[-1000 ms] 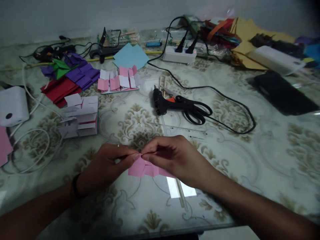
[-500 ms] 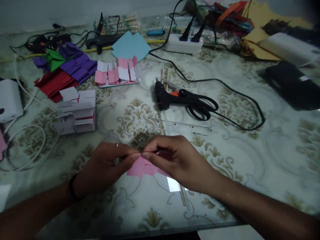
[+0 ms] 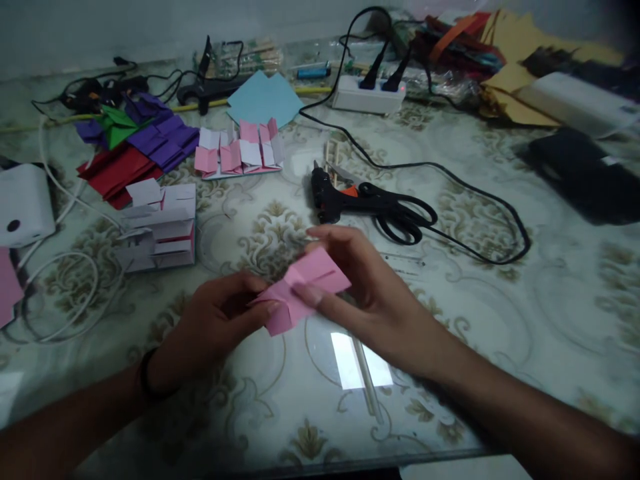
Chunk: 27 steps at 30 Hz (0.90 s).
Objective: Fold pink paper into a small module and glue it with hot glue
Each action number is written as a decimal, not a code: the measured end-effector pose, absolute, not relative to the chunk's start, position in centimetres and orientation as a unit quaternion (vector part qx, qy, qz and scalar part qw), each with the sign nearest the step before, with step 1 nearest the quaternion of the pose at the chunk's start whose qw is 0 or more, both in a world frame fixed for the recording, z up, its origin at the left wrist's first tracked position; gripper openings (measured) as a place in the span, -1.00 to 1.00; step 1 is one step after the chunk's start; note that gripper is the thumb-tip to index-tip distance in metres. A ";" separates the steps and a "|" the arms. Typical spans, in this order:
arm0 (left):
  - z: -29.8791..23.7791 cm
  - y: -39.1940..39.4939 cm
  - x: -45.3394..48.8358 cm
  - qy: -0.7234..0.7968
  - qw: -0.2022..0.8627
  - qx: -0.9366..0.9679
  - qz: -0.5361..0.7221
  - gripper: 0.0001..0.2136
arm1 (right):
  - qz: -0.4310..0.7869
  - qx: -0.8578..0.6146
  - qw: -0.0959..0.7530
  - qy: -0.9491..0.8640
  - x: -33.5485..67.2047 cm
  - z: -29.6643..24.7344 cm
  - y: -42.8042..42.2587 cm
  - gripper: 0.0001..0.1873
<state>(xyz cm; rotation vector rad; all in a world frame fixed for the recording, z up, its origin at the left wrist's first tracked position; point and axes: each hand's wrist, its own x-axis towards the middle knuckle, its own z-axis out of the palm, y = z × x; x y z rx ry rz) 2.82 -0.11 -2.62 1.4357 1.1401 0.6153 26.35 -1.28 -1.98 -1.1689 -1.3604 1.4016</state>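
A folded piece of pink paper [image 3: 315, 267] is held between both hands above the table's front part. My left hand [image 3: 217, 317] pinches its left end between thumb and fingers. On its right part, the thumb of my right hand [image 3: 367, 293] lies across the front face, with the fingers behind and partly hidden. The paper is tilted, its right end higher, and shows creases and a slit. Beyond my right hand lie a black glue gun [image 3: 325, 197] and black-handled scissors [image 3: 400, 207]. A clear glue stick [image 3: 369, 387] rests nearer the table edge.
Folded white-and-pink paper pieces [image 3: 160, 227] stand at left, with a similar pink-and-white row [image 3: 240, 153] behind. Red folded paper [image 3: 120, 170], purple paper [image 3: 167, 137] and blue sheets [image 3: 265, 97] lie farther back. A power strip [image 3: 370, 99] trails a black cable [image 3: 440, 163].
The pink paper has been raised and turned so its creased face shows more. My right hand has shifted up and opened from its fingertip pinch to a wider hold.
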 end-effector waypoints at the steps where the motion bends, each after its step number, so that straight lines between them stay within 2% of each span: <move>1: -2.7 -0.1 2.8 0.493 0.574 0.592 0.277 -0.78 | 0.571 -0.468 0.429 -0.520 26.4 -1.9 -1.2 -0.42; 4: -2.8 -0.2 2.8 0.491 0.573 0.576 0.314 -0.74 | 0.644 -0.436 0.398 -0.487 26.4 -1.6 -0.9 -0.64; 7: -2.7 -0.3 3.0 0.473 0.579 0.584 0.317 -0.76 | 0.708 -0.423 0.319 -0.467 25.9 -1.9 -1.2 -0.59; 9: -2.7 -0.4 3.2 0.461 0.585 0.592 0.309 -0.79 | 0.714 -0.440 0.298 -0.455 25.6 -2.3 -1.4 -0.55; 15: -2.6 -0.5 3.2 0.423 0.640 0.589 0.254 -0.86 | 0.690 -0.454 0.320 -0.465 25.3 -2.9 -1.8 -0.57; 20: -2.5 -0.3 2.8 0.418 0.598 0.649 0.214 -0.69 | 0.688 -0.439 0.337 -0.468 25.2 -2.7 -1.8 -0.62; 27: -2.0 -0.1 3.1 0.436 0.555 0.683 0.186 -0.70 | 0.663 -0.456 0.341 -0.487 24.8 -2.9 -2.0 -0.58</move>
